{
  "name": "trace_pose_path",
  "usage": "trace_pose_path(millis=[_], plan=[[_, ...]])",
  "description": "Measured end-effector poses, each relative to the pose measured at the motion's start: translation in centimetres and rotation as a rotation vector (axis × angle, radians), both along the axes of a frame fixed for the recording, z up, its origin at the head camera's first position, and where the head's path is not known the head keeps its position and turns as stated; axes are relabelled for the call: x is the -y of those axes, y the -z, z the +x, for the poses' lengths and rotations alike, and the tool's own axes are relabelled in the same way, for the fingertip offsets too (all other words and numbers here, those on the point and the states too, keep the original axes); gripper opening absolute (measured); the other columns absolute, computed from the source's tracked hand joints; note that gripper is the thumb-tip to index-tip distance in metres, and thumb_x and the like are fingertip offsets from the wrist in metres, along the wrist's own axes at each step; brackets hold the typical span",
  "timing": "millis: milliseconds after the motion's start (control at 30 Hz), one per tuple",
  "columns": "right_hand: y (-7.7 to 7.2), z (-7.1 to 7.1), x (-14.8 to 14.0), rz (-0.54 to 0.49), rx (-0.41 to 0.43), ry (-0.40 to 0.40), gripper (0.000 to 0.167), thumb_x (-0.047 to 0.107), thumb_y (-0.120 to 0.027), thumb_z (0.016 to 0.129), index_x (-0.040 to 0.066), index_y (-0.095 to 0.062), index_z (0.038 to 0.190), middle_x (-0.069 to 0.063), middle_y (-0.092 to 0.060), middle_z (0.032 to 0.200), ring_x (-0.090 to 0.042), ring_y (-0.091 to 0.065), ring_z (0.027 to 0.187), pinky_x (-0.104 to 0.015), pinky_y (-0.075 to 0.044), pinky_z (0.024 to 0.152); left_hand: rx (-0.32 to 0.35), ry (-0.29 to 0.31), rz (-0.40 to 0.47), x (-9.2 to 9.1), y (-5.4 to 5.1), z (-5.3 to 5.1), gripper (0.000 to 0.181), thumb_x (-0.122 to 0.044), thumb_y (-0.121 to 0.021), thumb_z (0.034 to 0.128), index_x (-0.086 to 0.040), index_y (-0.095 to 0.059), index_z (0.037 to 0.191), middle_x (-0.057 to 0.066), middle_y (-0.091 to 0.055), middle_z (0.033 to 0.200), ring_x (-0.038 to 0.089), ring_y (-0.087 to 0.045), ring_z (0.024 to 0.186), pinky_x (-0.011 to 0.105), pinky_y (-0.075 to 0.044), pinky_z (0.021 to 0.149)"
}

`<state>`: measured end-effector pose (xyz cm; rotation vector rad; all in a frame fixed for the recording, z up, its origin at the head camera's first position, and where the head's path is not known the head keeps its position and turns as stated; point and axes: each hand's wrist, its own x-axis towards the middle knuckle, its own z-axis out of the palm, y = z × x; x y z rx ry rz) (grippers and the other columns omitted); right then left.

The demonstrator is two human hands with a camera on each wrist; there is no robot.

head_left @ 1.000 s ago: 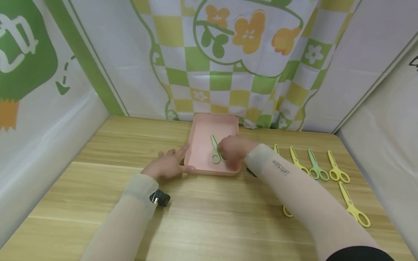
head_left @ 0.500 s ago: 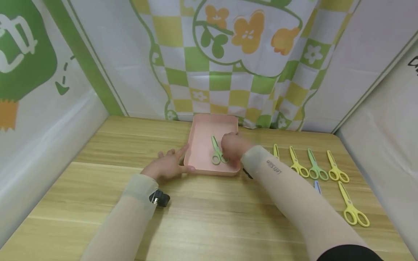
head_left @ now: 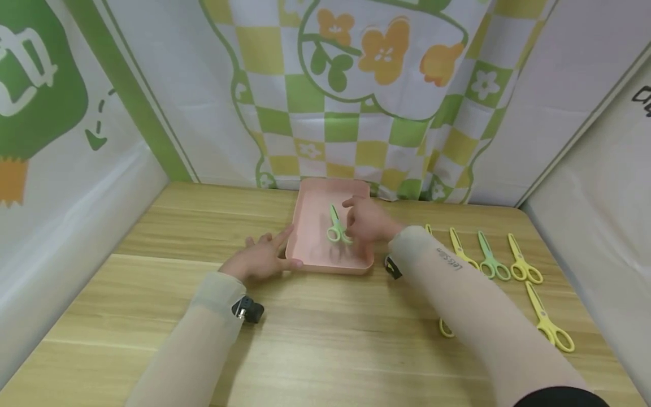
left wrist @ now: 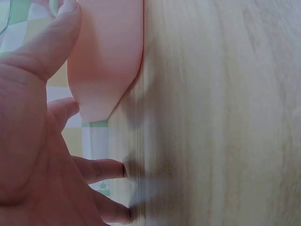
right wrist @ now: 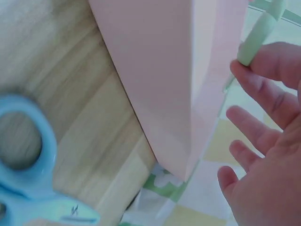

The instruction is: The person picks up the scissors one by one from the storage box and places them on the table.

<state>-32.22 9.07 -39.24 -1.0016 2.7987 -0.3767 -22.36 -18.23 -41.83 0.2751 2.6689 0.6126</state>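
Observation:
A light green pair of scissors (head_left: 334, 233) is over the pink tray (head_left: 311, 249), blade toward the back wall. My right hand (head_left: 370, 220) pinches its handle between thumb and index finger; the right wrist view shows the pinched green handle (right wrist: 257, 40) raised above the tray rim, the other fingers spread loosely. My left hand (head_left: 258, 259) rests at the tray's left front corner with fingers spread. In the left wrist view, the thumb lies along the pink tray wall (left wrist: 110, 52) and the lower fingertips touch the table.
On the right of the table lie several yellow scissors (head_left: 520, 260) and another green pair (head_left: 489, 257), partly behind my right forearm. Blue scissors (right wrist: 42, 155) appear close up in the right wrist view. A checkered curtain (head_left: 341, 130) hangs behind the tray.
The green scissors have shifted slightly toward the back of the tray with my right hand, whose index finger now shows extended. My left hand has stayed at the tray corner.

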Motion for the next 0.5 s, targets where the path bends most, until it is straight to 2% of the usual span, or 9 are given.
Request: trace_pose_path(millis=[133,200,333,500], plan=[[-0.8,0.5,-1.5,-0.049,-0.024,0.051,0.021,0.017,-0.074,0.083,0.018,-0.071,0.062,-0.013,-0.051,0.145,-0.037,-0.03,0.142,-0.075,-0.013,0.106,-0.005,0.004,0.006,0.0,0.1,-0.1,0.102,-0.071,-0.057,0.0877,-0.028,-0.002,0.162,0.04,-0.008,0.155,0.074,-0.001,0.128,0.083,-0.01,0.097],[-1.1,1.0,-2.4,-0.064,-0.022,0.08,0.022,0.017,-0.072,0.083,0.017,-0.07,0.061,-0.013,-0.049,0.147,-0.039,-0.025,0.143,-0.08,-0.01,0.102,-0.009,0.007,0.006,0.0,0.2,-0.1,0.102,-0.071,-0.056,0.0878,-0.028,-0.001,0.162,0.04,-0.008,0.155,0.074,-0.001,0.128,0.083,-0.01,0.097],[-1.4,2.0,-4.5,-0.043,-0.048,0.103,0.023,0.017,-0.071,0.083,0.018,-0.07,0.06,-0.014,-0.046,0.149,-0.039,-0.021,0.145,-0.078,-0.011,0.104,-0.006,0.007,0.001,0.0,0.2,-0.1,0.101,-0.07,-0.056,0.0883,-0.029,0.0,0.162,0.038,-0.008,0.156,0.073,-0.001,0.129,0.083,-0.011,0.097],[-1.4,4.1,-6.9,-0.012,-0.108,0.114,0.029,0.017,-0.075,0.081,0.02,-0.063,0.055,-0.016,-0.048,0.147,-0.04,-0.022,0.144,-0.071,-0.016,0.107,0.002,0.013,0.008,-0.1,0.1,-0.1,0.1,-0.069,-0.056,0.0895,-0.028,0.0,0.162,0.039,-0.007,0.156,0.073,0.0,0.128,0.083,-0.01,0.096]])
